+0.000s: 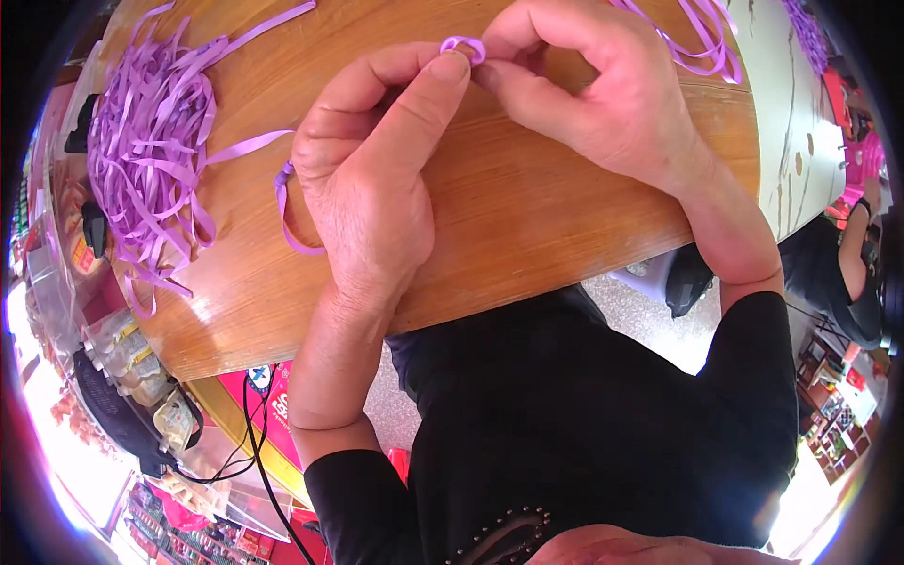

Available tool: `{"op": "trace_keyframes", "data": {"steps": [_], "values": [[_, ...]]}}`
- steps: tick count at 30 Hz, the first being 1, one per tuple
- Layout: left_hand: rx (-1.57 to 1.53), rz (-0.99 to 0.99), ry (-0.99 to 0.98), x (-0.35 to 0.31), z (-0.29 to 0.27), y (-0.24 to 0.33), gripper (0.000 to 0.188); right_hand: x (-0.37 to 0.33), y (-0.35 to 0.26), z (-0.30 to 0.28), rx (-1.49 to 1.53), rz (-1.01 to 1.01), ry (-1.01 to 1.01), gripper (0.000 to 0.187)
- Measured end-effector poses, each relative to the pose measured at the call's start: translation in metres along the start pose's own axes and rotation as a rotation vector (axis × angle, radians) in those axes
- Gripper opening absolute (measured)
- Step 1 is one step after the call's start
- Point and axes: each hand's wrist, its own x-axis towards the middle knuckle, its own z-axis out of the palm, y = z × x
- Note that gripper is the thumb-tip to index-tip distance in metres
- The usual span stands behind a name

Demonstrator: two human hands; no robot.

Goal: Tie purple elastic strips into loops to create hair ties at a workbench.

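Head view, left to right: a tangled heap of purple ribbons (155, 132) lies at the left of the wooden counter (527, 217), beside your working area, presumably to stay within reach without crowding your fingers. Next, a knotted purple strap (282, 184) curves out from beneath your left hand (372, 160); its far end is hidden. Your left grip is pinched, thumb against forefinger, on a small purple loop (461, 40), raised above the counter, probably for fingertip control. Your right hand (612, 104) meets the loop's right side, its grip narrow; whether it clasps the band cannot be told. Farther right, more purple ribbons (706, 47) lie near the counter's edge, apart from the heap. Condition of the loop: flat, narrow, smooth band, bent into a rounded ring, its opening visible.
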Motion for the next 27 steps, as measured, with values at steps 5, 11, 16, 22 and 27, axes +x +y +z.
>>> {"op": "trace_keyframes", "data": {"steps": [5, 11, 16, 22, 27], "values": [[0.164, -0.032, 0.027, 0.001, 0.001, 0.004, 0.013, 0.002, 0.009, 0.004, -0.281, -0.394, 0.151, 0.016], [0.24, -0.028, 0.046, 0.003, 0.002, 0.003, 0.01, 0.005, 0.01, -0.002, -0.307, -0.518, 0.156, 0.015], [0.138, -0.112, 0.015, 0.007, -0.002, 0.002, 0.01, 0.006, 0.014, -0.001, -0.281, -0.57, 0.203, 0.015], [-0.015, -0.077, 0.028, 0.007, 0.0, 0.003, 0.013, 0.014, 0.036, 0.005, 0.084, -0.576, 0.2, 0.013], [0.04, -0.08, 0.056, 0.006, 0.003, 0.005, 0.014, 0.014, 0.034, 0.005, 0.128, -0.594, 0.044, 0.013]]}}
